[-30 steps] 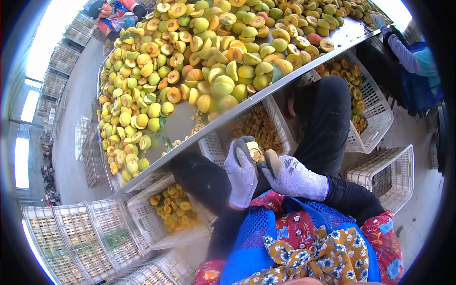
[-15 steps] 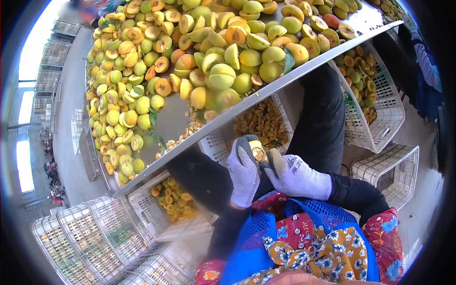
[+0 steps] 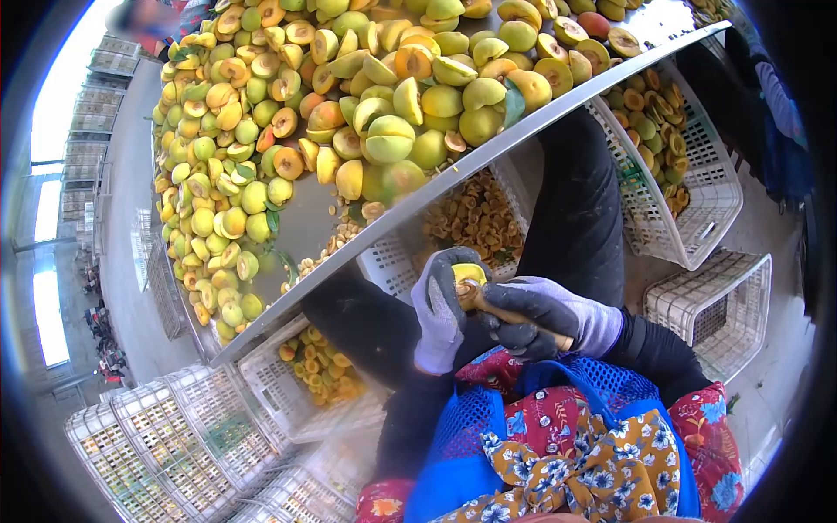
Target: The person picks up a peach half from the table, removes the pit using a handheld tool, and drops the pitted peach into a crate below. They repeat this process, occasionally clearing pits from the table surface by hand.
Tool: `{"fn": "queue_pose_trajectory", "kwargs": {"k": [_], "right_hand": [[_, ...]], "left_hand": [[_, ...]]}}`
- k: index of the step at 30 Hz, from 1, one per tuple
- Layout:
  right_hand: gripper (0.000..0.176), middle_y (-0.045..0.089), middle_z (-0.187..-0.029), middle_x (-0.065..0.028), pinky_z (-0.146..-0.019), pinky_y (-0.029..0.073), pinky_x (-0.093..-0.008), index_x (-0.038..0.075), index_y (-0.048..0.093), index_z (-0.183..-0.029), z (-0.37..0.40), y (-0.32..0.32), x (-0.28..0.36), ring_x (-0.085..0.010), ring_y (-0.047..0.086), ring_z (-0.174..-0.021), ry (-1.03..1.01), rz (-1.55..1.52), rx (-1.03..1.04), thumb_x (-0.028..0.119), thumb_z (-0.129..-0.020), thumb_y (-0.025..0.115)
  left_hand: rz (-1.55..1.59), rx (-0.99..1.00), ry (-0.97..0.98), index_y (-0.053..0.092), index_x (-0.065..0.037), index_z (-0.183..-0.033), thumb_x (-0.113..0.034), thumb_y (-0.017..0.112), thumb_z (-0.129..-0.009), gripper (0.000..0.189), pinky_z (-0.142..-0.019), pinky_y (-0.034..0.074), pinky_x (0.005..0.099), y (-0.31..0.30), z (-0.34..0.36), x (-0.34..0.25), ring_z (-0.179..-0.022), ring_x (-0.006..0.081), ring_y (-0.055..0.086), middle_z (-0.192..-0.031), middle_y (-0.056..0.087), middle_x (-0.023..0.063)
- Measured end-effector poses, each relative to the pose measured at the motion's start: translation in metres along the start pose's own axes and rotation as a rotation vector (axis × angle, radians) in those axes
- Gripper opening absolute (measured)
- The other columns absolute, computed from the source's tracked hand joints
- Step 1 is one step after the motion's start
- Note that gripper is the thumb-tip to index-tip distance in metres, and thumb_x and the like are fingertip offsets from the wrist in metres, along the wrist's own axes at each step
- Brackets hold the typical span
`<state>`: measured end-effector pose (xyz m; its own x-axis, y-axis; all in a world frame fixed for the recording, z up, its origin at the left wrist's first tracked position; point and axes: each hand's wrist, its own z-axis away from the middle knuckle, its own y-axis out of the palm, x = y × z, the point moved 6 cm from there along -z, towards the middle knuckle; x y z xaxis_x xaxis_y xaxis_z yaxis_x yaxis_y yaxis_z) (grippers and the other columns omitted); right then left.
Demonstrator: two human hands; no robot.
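Observation:
My left hand (image 3: 439, 305), in a lilac and grey work glove, is closed around a yellow-green peach half (image 3: 468, 274), with its cut side toward my right hand. In my matching gloved right hand (image 3: 558, 315) is a small pitting tool with a wooden handle (image 3: 562, 341). The tool's front end meets the fruit at its centre, though the exact tip is hard to make out. Both hands are close together above my lap, below the table's metal edge. Beneath them a white crate (image 3: 390, 268) holds many brownish scraps (image 3: 475, 218) that look like pits.
A metal table (image 3: 307, 218) bears a big heap of whole and halved peaches (image 3: 261, 174). Crates of fruit stand at right (image 3: 711, 205) and lower left (image 3: 270, 392). More white crates (image 3: 166, 436) are stacked left, and another crate (image 3: 737, 327) lies right. Other people are partly visible.
My right hand has turned, so the wooden handle now shows under its fingers. The peach half in my left hand has tilted, with its cut centre in view. The whole view has shifted slightly.

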<state>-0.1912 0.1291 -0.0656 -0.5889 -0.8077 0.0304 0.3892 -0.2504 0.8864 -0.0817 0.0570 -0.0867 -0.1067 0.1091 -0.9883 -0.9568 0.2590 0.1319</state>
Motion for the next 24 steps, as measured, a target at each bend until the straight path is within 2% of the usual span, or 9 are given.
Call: {"fn": "queue_pose_trajectory", "kwargs": {"k": [3,5,7,10,13,15,19,22,24], "right_hand": [[0.036,0.047,-0.061,0.0033,-0.043,0.034,-0.019,0.008,0.056,-0.093,0.004,-0.008,-0.005,-0.0048,0.046,-0.049,0.095,-0.061,0.173,0.043,-0.101,0.053],[0.04,0.047,-0.059,0.0025,-0.038,0.034,-0.0195,0.006,0.056,-0.094,0.005,-0.009,0.004,-0.006,0.044,-0.044,-0.122,0.446,-0.074,0.045,-0.101,0.051],[0.037,0.048,-0.062,0.0018,-0.039,0.034,-0.0199,0.006,0.056,-0.095,0.006,-0.01,-0.003,-0.0064,0.044,-0.045,-0.053,0.098,-0.095,0.042,-0.102,0.052],[0.027,0.05,-0.067,0.0011,-0.041,0.036,-0.0188,0.007,0.057,-0.096,-0.003,-0.014,-0.015,-0.0059,0.046,-0.048,0.249,-0.419,0.461,0.033,-0.102,0.054],[0.027,0.049,-0.065,0.0003,-0.039,0.035,-0.0185,0.005,0.057,-0.097,0.007,-0.018,-0.009,-0.0058,0.044,-0.044,0.007,-0.081,0.046,0.031,-0.104,0.051],[0.034,0.05,-0.064,-0.0014,-0.035,0.035,-0.0189,0.003,0.056,-0.097,0.004,-0.021,-0.006,-0.0061,0.043,-0.042,-0.129,0.287,0.157,0.034,-0.105,0.046],[0.034,0.052,-0.067,-0.0036,-0.035,0.034,-0.0199,0.001,0.057,-0.101,-0.002,-0.012,-0.021,-0.0073,0.045,-0.044,0.163,-0.344,0.305,0.034,-0.104,0.047],[0.03,0.057,-0.069,-0.0089,-0.041,0.042,-0.0252,0.002,0.056,-0.101,0.008,0.007,-0.003,-0.0132,0.054,-0.05,-0.008,0.082,0.093,0.031,-0.102,0.051],[0.029,0.06,-0.072,-0.014,-0.043,0.044,-0.0312,0.0,0.055,-0.098,0.013,-0.002,0.026,-0.0192,0.061,-0.055,-0.487,1.195,-0.159,0.029,-0.1,0.053]], "left_hand": [[-0.199,0.046,0.021,0.062,0.002,-0.104,-0.027,0.039,-0.105,0.037,-0.073,0.053,0.0308,0.004,0.002,-0.004,-0.077,0.0194,0.066,-0.092,0.068,0.0122],[-0.509,0.077,0.157,0.063,0.002,-0.104,-0.024,0.041,-0.104,0.034,-0.073,0.054,0.0309,0.013,-0.001,-0.014,-0.077,0.0188,0.066,-0.092,0.068,0.0125],[-0.332,0.139,0.089,0.063,0.001,-0.106,-0.02,0.04,-0.103,0.032,-0.076,0.054,0.0313,0.008,-0.001,-0.001,-0.081,0.019,0.067,-0.094,0.068,0.0124],[-0.191,0.176,0.021,0.063,0.001,-0.107,-0.021,0.038,-0.103,0.033,-0.078,0.054,0.0315,0.008,0.0,0.01,-0.082,0.0195,0.068,-0.093,0.069,0.0112],[-0.301,0.207,0.158,0.063,0.003,-0.102,-0.032,0.041,-0.105,0.042,-0.073,0.051,0.0303,0.018,-0.001,-0.005,-0.079,0.0179,0.066,-0.089,0.068,0.0107],[-0.193,0.282,0.002,0.064,0.002,-0.102,-0.035,0.039,-0.105,0.045,-0.074,0.052,0.0299,0.015,-0.004,0.008,-0.079,0.0168,0.066,-0.089,0.068,0.0093],[0.158,0.176,-0.12,0.062,0.002,-0.106,-0.037,0.041,-0.105,0.045,-0.074,0.053,0.0302,0.014,-0.001,0.011,-0.078,0.0166,0.065,-0.09,0.068,0.0105],[-0.289,-0.037,0.058,0.061,0.002,-0.11,-0.033,0.042,-0.105,0.04,-0.075,0.053,0.0324,-0.013,0.001,-0.005,-0.079,0.0201,0.066,-0.089,0.068,0.0124],[-0.526,-0.263,0.029,0.061,0.001,-0.11,-0.021,0.045,-0.104,0.028,-0.075,0.054,0.0389,-0.058,0.008,-0.029,-0.08,0.028,0.068,-0.089,0.069,0.0154]]}}
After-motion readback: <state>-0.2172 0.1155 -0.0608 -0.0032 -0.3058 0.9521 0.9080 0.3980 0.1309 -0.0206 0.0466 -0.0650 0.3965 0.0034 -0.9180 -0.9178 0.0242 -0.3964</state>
